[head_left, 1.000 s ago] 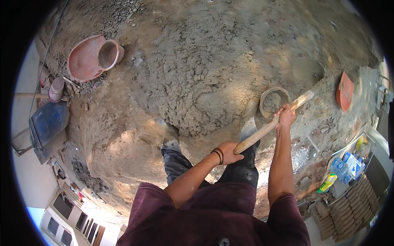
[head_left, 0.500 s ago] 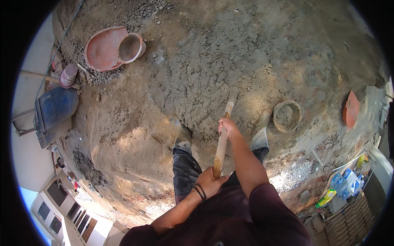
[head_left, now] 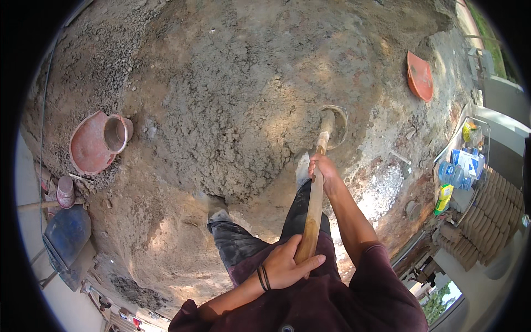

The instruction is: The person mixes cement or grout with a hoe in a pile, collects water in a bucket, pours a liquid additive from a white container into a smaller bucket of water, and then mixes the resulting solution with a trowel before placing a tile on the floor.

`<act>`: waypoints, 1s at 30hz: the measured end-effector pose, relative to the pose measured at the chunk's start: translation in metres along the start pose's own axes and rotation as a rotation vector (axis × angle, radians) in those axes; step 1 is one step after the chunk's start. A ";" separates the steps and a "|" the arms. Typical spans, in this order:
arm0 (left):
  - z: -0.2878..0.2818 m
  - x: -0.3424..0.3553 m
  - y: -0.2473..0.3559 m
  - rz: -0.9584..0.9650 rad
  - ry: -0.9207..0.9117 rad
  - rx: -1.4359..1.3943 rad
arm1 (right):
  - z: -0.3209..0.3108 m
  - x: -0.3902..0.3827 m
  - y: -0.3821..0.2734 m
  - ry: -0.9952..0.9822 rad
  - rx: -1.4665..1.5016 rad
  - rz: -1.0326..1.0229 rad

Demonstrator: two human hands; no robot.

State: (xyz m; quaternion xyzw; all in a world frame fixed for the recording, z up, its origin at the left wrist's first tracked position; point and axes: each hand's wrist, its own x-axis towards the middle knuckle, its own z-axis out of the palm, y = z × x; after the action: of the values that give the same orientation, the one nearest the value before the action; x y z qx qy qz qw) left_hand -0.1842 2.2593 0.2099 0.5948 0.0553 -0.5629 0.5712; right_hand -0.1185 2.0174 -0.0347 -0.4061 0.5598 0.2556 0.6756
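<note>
A long wooden-handled shovel runs away from my body, its head caked in grey and hard to make out. My left hand, with dark bands at the wrist, is closed round the near end of the handle by my waist. Farther up, the fingers of my right hand wrap the handle just below the head. The shovel's head is over a mortar-smeared bucket, hiding part of its mouth. Wet grey mortar is spread on the ground ahead and to the left of it.
At the left lie a reddish basin with a bucket against it, a pink bucket and a blue wheelbarrow-like tray. An orange basin lies far right. Bottles and stacked tiles are at right.
The shovel's head has come up off the mortar and swung right, over the bucket. Both hands have kept their hold on the handle. My view has turned to the right.
</note>
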 end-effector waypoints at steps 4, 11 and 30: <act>-0.017 -0.010 -0.059 -0.066 0.201 0.545 | -0.010 -0.011 0.019 0.224 0.024 -0.256; -0.045 0.073 -0.231 -0.067 0.240 0.930 | -0.007 0.020 0.067 0.459 0.050 -0.408; 0.017 -0.029 -0.105 0.023 0.652 0.696 | 0.088 0.005 0.062 -0.055 0.015 -0.080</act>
State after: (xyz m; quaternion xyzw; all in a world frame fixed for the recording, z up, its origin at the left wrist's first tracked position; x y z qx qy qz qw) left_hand -0.2791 2.2993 0.1716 0.8969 0.0332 -0.3256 0.2974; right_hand -0.1193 2.1237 -0.0517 -0.4160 0.5260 0.2354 0.7034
